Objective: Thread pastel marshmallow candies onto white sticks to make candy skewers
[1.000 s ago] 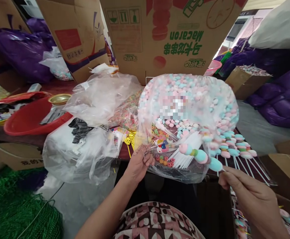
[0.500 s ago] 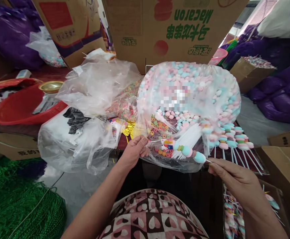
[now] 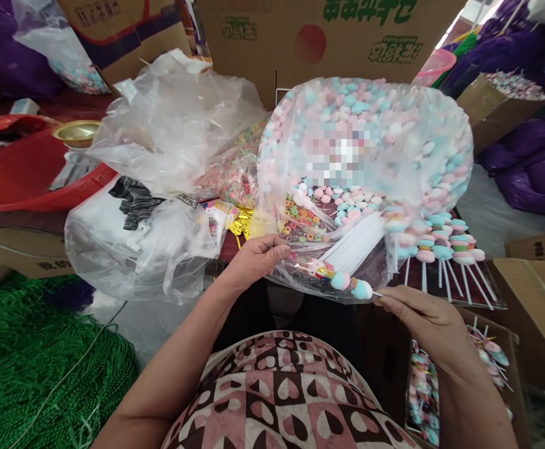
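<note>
In front of me, my right hand [image 3: 408, 308] pinches the white stick of a marshmallow skewer [image 3: 360, 289] with pink, blue and ring-shaped sweets on it. The skewer points left, its upper part inside a clear printed wrapper [image 3: 312, 268]. My left hand [image 3: 265, 259] is closed on the wrapper's far end. Just behind lies a big clear bag [image 3: 394, 149] of pink and blue marshmallows, its open mouth facing me. White sticks [image 3: 356, 243] and coloured ring sweets [image 3: 300, 218] lie at that mouth. Finished-looking skewers [image 3: 441, 240] rest to the right on the table.
A red basin [image 3: 24, 181] with a gold bowl stands at left, near crumpled plastic bags [image 3: 169, 125]. Gold twist ties [image 3: 241, 223] lie mid-table. Cardboard boxes [image 3: 254, 43] rise behind. A box of wrapped skewers [image 3: 424, 393] sits low right; green netting-like cord [image 3: 52, 368] lies lower left.
My right hand has moved left with the skewer, and more of its sweets are inside the wrapper. My left hand keeps its pinch. The camera has tilted down a little.
</note>
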### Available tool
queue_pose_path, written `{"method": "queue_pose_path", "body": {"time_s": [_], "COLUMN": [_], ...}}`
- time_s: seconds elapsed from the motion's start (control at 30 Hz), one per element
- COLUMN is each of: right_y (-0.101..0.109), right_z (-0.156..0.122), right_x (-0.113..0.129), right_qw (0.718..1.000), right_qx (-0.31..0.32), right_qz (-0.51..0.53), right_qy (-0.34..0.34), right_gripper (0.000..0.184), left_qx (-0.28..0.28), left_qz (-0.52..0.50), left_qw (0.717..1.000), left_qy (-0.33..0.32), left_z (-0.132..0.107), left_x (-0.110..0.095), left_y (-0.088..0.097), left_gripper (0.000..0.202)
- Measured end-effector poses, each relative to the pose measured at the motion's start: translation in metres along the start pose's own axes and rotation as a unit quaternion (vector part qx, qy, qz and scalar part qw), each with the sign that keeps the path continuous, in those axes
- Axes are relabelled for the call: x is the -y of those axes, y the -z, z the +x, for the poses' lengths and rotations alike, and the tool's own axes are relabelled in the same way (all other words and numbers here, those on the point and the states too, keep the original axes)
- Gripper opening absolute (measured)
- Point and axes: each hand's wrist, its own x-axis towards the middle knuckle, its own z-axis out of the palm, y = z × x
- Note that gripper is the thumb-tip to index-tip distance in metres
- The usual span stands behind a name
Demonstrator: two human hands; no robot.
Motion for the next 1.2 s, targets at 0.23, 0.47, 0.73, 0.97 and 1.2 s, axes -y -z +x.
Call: {"method": "queue_pose_path", "body": {"time_s": [0.23,0.47,0.73,0.97,1.2], "right_y": [-0.025,-0.06,-0.081,-0.099,-0.111], "right_z": [-0.003,-0.005,-0.009,-0.006,-0.006], "right_x": [0.001,-0.001,0.012,0.025,0.04], "right_qw": [0.988,0.968,0.968,0.928,0.842], "right_qx": [-0.02,-0.058,-0.004,0.001,0.105], "right_qz": [0.108,0.21,0.222,0.323,0.472], "right_qy": [-0.105,-0.126,-0.117,-0.188,-0.239], "right_gripper": [0.029,0.03,0.027,0.034,0.032], "left_qx": [-0.021,-0.018,-0.04,-0.087,-0.048], "left_qz": [-0.177,-0.388,-0.35,-0.301,-0.294], "left_qw": [0.984,0.92,0.936,0.949,0.954], "left_qy": [-0.018,-0.044,-0.02,-0.039,-0.038], "left_z": [0.001,-0.002,-0.002,-0.004,-0.008], "left_x": [-0.013,-0.03,-0.017,-0.016,-0.009], "left_y": [-0.011,-0.034,-0.053,-0.059,-0.064], "left_gripper": [0.035,0.079,0.042,0.041,0.034]}}
